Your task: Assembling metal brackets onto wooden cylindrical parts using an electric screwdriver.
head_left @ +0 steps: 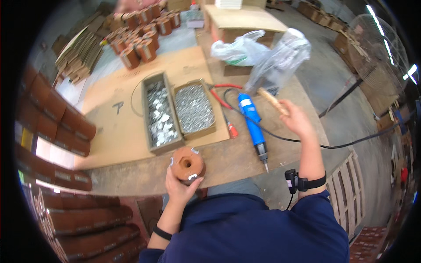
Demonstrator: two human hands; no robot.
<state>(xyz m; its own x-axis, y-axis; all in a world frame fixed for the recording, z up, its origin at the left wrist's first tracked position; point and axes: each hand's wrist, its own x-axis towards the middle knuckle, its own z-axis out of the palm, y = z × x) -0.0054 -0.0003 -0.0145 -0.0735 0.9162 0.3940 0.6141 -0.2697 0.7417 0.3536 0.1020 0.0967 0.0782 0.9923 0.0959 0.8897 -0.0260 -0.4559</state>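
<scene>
The left hand [179, 188] is holding a brown cylinder [197, 165] at the near edge of the worktop [237, 161] while the right hand [297, 120] is gripping the near end of a pale wooden handle [273, 101], so the step in hand is probably taking up that tool while steadying the piece. Bringing the two together would be calling for a firm left hold and a path over the blue power screwdriver [253, 122] lying between them. The left forearm is slanting up close to the body, and the right arm is pointing forward and outward.
</scene>
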